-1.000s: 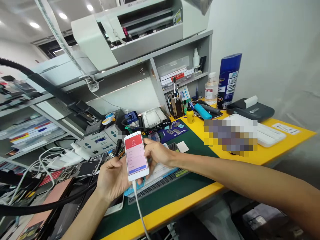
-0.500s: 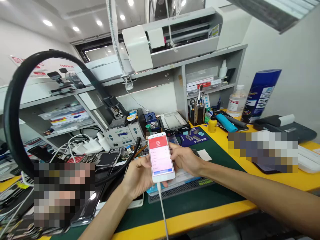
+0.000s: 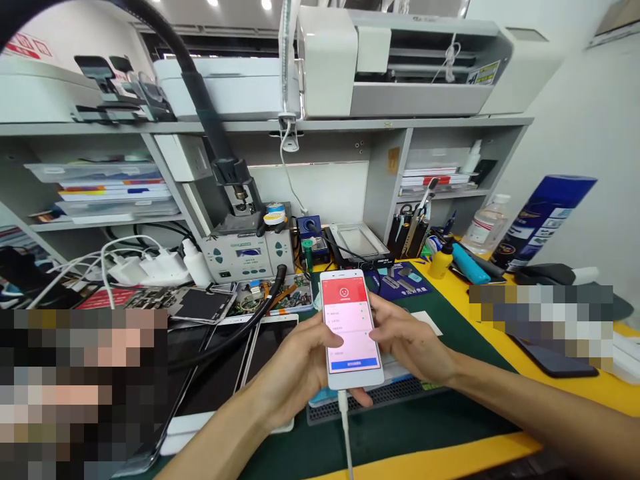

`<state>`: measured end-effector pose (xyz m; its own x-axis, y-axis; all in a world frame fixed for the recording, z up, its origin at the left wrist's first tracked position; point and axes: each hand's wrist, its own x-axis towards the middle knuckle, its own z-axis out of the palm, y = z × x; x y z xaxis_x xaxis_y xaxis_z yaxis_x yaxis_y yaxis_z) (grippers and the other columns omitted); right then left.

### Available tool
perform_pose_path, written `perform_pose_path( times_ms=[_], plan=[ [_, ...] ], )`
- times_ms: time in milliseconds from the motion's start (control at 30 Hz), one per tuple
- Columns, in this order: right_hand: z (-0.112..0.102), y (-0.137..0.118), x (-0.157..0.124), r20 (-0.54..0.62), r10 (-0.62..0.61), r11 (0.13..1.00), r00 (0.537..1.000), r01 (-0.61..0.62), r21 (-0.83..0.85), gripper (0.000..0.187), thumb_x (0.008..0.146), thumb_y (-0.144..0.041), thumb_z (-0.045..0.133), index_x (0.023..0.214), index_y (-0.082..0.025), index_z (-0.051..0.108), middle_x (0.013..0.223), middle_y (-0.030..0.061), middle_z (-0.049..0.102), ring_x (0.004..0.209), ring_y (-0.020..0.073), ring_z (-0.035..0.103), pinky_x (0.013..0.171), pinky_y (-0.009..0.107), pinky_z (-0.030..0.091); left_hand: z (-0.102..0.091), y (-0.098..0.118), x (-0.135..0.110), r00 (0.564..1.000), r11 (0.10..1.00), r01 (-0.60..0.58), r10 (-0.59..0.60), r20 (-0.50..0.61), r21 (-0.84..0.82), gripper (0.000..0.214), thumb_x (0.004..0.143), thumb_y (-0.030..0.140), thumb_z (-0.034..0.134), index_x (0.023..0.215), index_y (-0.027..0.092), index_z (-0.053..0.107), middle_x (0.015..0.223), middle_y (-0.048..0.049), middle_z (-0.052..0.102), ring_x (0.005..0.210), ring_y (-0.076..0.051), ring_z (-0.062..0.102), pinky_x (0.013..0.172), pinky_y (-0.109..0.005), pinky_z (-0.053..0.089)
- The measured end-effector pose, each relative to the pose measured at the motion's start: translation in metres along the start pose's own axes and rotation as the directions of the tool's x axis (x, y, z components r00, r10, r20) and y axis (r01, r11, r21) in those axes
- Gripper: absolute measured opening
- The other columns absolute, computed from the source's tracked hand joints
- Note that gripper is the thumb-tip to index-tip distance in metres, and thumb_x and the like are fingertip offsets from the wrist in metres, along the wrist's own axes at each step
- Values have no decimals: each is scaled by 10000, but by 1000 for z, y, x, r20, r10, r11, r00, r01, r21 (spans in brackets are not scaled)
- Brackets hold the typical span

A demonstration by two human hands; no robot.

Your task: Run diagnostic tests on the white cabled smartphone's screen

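A white smartphone point(image 3: 351, 313) is held upright above the bench, its lit screen showing a red band with a smiley face, a list and a blue button. My left hand point(image 3: 306, 357) grips its left side, thumb over the screen and fingers behind. Round the right edge closes my right hand point(image 3: 413, 340), its thumb by the screen's edge. From the phone's bottom runs a plugged-in white charging cable point(image 3: 345, 427). Beneath the phone, partly hidden, are a grey perforated mat point(image 3: 395, 395) and a light blue item, on the green work mat point(image 3: 425, 427).
At left lie several dark-screened devices point(image 3: 270, 333), crossed by a black hose point(image 3: 250, 327). Behind stands a grey control station point(image 3: 247, 257) beside a tray of parts point(image 3: 295, 293). A yellow bottle point(image 3: 441, 261), a tool holder point(image 3: 410, 233) and a blue can point(image 3: 543, 223) stand at right.
The view has levelled and shifted, so the phone and hands appear lower and further right. My left thumb has moved from the phone's edge onto the screen.
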<state>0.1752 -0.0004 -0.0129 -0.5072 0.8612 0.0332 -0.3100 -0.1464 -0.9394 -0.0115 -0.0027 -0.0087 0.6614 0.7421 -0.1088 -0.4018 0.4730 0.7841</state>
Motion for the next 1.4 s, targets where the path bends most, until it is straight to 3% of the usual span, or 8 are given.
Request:
perform_pose_path(
  times_ms=[133,433,633,900,1133,1400],
  plan=[
    [0,0,-1,-11,7,1000,1000,-7,27,545,757,-146,527,1301,-176,506,1141,105,679,895,242,650,753,375,496,1,0,0,1000,999,8,-7,-26,37,393,820,107,497,1198,168,585,993,-106,658,805,-259,642,601,-469,583],
    [5,-3,-1,-58,21,999,998,-19,35,561,728,-164,510,1288,-172,522,1156,114,674,915,278,647,734,387,499,-3,-1,2,998,997,-21,26,65,-72,437,754,123,444,1158,121,610,1050,-155,655,850,-294,625,629,-520,570],
    [8,-4,-1,-87,31,999,996,-32,-8,583,705,-150,528,1288,-167,522,1142,111,681,829,253,652,705,374,503,-5,-2,2,997,996,-1,8,76,-93,457,755,155,447,1184,128,602,1075,-167,664,911,-331,631,595,-471,570],
    [10,-4,-2,-90,29,998,996,-34,-61,560,763,-185,602,1315,-197,505,1116,101,690,863,253,660,708,373,515,-4,-1,3,995,994,2,9,101,-110,460,852,246,398,1260,109,561,1125,-196,656,936,-356,640,626,-517,566],
    [9,-2,-2,-137,29,994,990,-43,-102,411,807,-264,638,1206,-206,558,970,66,703,801,224,656,659,332,513,-3,-1,1,995,993,-7,18,96,-115,492,892,277,387,1337,115,518,1185,-205,649,927,-360,658,630,-522,567],
    [12,-6,-3,-96,4,999,995,-7,-36,450,858,-282,540,1299,-194,522,1131,101,680,863,261,658,720,377,506,-3,0,1,985,989,-6,31,169,-145,496,948,323,364,1407,165,466,1211,-188,654,1019,-371,647,693,-547,573]
  ],
)
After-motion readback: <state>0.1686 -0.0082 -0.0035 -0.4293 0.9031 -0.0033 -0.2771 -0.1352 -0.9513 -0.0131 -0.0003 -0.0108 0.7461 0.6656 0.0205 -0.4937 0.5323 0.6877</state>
